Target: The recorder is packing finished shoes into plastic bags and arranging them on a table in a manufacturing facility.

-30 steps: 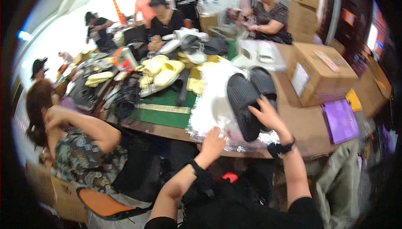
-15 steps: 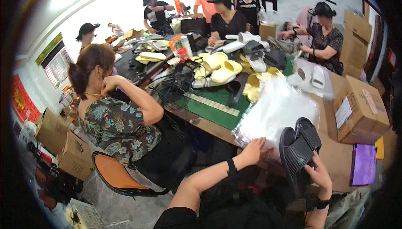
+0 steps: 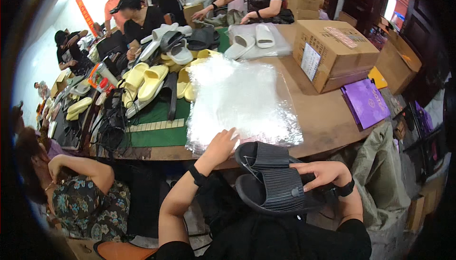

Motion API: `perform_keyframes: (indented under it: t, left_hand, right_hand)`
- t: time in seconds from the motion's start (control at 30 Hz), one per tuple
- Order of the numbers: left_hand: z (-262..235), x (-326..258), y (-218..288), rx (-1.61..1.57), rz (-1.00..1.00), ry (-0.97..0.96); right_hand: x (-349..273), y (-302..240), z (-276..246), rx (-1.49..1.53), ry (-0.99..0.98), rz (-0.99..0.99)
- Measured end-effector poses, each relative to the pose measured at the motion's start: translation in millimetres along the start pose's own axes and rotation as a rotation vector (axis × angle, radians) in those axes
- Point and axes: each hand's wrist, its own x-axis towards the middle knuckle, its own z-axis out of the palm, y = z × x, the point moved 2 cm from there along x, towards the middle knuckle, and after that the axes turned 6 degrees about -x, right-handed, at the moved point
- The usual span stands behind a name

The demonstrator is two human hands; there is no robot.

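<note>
My right hand [image 3: 325,173] grips a pair of black ribbed slide sandals [image 3: 280,177] from their right side, fingers over the straps. The pair is held in front of my body, just off the table's near edge. At the near edge of a stack of clear plastic bags [image 3: 237,93], my left hand [image 3: 221,147] has its fingers drawn together. A whitish bit of plastic shows at its fingertips, seemingly pinched; the exact hold is partly hidden.
Yellow slides [image 3: 153,81] and grey and black ones are heaped left of the bags, by a green mat [image 3: 156,137]. White slides [image 3: 264,36] lie behind on plastic. A cardboard box [image 3: 332,53] and purple bag [image 3: 365,103] stand right. A co-worker [image 3: 90,198] sits close left.
My view has turned to the right. The black slides have tipped from upright to lying sideways in my right hand. My left hand's fingers have drawn together at the bags' edge.
</note>
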Motion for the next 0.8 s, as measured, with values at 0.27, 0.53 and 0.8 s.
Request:
perform_keyframes:
  t: [0.27, 0.53, 0.8]
  left_hand:
    - [-15, 10, -5, 0.157, 0.009, 0.062]
    - [-18, 35, 0, 0.082, -0.170, 0.211]
    - [-48, 48, 28, -0.349, -0.306, 0.246]
  right_hand:
    - [-1, 2, 11, 0.019, 0.011, -0.016]
    - [18, -9, 3, -0.052, 0.026, 0.038]
    - [11, 5, 2, -0.420, 0.454, 0.350]
